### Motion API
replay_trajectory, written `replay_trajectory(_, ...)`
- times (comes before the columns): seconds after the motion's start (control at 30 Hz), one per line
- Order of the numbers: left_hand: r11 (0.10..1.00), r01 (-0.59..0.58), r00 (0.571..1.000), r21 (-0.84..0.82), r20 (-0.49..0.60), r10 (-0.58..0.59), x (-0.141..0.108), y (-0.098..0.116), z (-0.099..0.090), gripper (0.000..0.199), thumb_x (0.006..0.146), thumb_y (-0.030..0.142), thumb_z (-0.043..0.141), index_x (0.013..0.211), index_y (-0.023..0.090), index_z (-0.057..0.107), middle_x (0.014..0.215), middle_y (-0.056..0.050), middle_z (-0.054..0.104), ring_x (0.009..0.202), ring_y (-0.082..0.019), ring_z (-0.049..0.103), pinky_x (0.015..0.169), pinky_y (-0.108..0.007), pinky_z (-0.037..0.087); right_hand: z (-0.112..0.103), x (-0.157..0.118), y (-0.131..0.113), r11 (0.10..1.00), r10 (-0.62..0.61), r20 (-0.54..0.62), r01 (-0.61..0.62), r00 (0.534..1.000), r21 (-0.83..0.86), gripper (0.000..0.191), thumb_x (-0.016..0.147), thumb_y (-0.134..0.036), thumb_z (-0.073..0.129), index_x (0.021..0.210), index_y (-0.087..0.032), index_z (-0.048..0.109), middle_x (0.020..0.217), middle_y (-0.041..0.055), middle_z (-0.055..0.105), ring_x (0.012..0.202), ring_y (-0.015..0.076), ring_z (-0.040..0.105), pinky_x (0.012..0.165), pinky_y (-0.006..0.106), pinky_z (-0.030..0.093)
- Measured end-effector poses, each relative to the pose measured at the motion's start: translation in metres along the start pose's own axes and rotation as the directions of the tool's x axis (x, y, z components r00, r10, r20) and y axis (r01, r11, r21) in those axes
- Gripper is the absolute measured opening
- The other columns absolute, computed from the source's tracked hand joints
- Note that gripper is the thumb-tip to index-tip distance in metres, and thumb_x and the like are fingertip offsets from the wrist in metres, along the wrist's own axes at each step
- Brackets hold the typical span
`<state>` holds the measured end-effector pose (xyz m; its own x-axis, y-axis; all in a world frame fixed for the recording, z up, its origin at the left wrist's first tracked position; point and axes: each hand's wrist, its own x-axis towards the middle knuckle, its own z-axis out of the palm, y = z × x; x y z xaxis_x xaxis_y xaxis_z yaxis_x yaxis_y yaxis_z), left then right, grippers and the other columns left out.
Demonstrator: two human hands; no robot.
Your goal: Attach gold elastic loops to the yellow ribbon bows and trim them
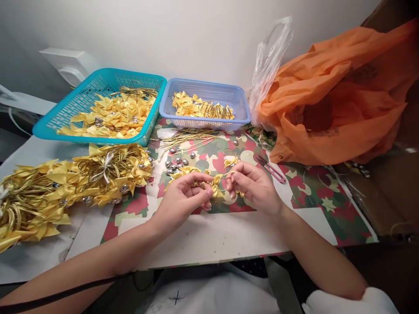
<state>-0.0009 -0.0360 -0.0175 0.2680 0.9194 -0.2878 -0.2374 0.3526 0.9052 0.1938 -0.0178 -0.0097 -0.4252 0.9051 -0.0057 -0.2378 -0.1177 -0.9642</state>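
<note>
Between my hands is a yellow ribbon bow (216,185) on a looped gold wire. My left hand (185,194) is closed, thumb against fingers, around the bow's left side and its wire. With pinched fingers, my right hand (253,185) grips the thin gold wire (229,173) on the other side. Just beyond lies another small yellow bow (231,162) with a wire ring. More yellow bows lie partly hidden behind my left hand. Several silver bells (176,162) are scattered on the patterned table cover behind it.
A teal basket (153,126) and a blue basket (206,121) at the back hold yellow bows and gold wires. Loose gold wires (186,140) lie before them. Tied bow bundles (108,170) are at left. Pink-handled snips (271,170) and an orange bag (314,148) are at right.
</note>
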Motion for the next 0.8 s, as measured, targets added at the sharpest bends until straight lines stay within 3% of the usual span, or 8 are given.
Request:
replay_trajectory(0.13,1.000,-0.014,1.000,-0.002,-0.006,0.014,0.001,-0.001,-0.001,0.021,0.074,0.026,0.080,0.091,0.019,0.069,0.056,0.004,0.065,0.049,-0.010,0.061,0.052,-0.020,0.052,-0.003,0.000,-0.002,1.000,0.004,-0.065,-0.005,0.998,-0.024,0.029,0.086,-0.045,0.068,0.077,-0.019,0.060,0.072,-0.0012,0.063,0.058,0.0091,0.058,0.056,0.023,0.048)
replay_trajectory(0.47,1.000,-0.030,0.999,-0.003,-0.020,0.030,0.001,-0.002,0.000,0.023,0.074,0.028,0.080,0.092,0.020,0.068,0.053,0.002,0.065,0.049,-0.012,0.061,0.052,-0.023,0.054,0.000,-0.008,-0.008,0.966,-0.153,0.023,0.155,0.988,-0.206,0.030,0.086,-0.041,0.068,0.065,-0.020,0.063,0.073,0.0021,0.061,0.070,0.0138,0.056,0.062,0.027,0.048)
replay_trajectory(0.63,0.992,-0.106,0.992,-0.072,-0.075,0.101,-0.001,0.003,0.002,0.025,0.073,0.027,0.080,0.091,0.021,0.064,0.070,0.004,0.064,0.052,-0.011,0.061,0.045,-0.022,0.055,0.004,-0.007,0.001,0.964,-0.189,-0.120,0.161,0.975,-0.213,0.027,0.088,-0.042,0.066,0.071,-0.021,0.062,0.067,-0.0011,0.056,0.059,0.0113,0.052,0.054,0.025,0.045)
replay_trajectory(0.7,0.989,-0.119,0.992,-0.091,-0.048,0.115,-0.002,0.003,0.003,0.031,0.073,0.028,0.081,0.097,0.022,0.062,0.080,0.003,0.066,0.053,-0.011,0.063,0.046,-0.023,0.056,0.007,-0.008,0.005,0.946,-0.211,-0.150,0.163,0.966,-0.278,0.022,0.089,-0.038,0.066,0.076,-0.022,0.063,0.071,-0.0006,0.057,0.064,0.0120,0.054,0.057,0.025,0.046)
replay_trajectory(0.8,0.996,-0.052,0.997,-0.070,0.044,0.055,-0.004,0.003,0.004,0.042,0.074,0.030,0.081,0.107,0.023,0.057,0.083,0.001,0.068,0.056,-0.012,0.066,0.050,-0.024,0.058,0.013,-0.010,0.004,0.859,-0.221,0.012,0.201,0.975,-0.471,0.008,0.091,-0.030,0.064,0.094,-0.023,0.066,0.087,0.0025,0.062,0.077,0.0145,0.058,0.068,0.029,0.050)
